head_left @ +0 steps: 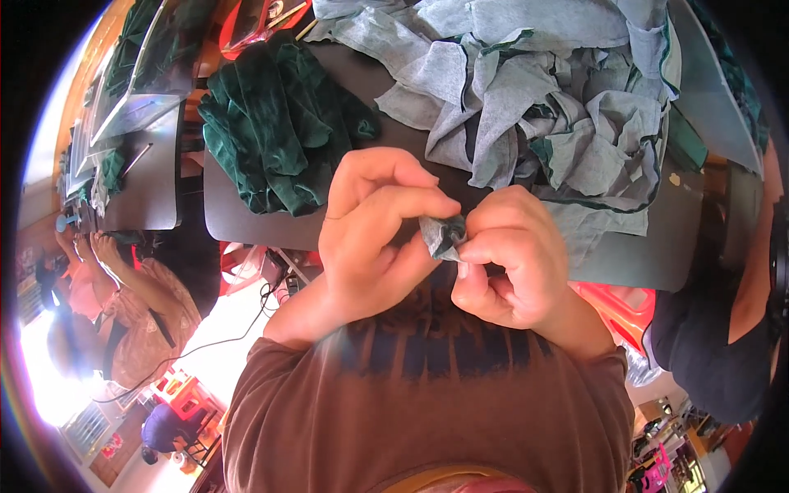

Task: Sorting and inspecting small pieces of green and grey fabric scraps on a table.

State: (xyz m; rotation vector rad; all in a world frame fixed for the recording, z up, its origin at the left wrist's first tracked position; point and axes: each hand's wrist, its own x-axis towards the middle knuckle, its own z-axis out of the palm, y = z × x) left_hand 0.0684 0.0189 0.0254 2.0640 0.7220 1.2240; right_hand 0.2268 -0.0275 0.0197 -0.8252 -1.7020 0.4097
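Observation:
Between my two hands, in front of my chest, is a small folded piece of grey and dark green fabric (445, 236). The thumb and fingers of my left hand (366, 234) pinch it from one side. From the other side, my right hand (516, 256) grips its lower edge between thumb and forefinger. Just beyond my left hand lies a heap of dark green velvet cloth (275, 123). A larger, loose pile of grey fabric pieces (575, 107) with dark green edges spreads beyond my right hand.
Both piles rest on a dark table (255, 228). A red tray (246, 29) with small tools stands at its far left. At another table on the left, a person (152, 304) sits; another person (715, 353) is close on my right, by a red stool (620, 308).

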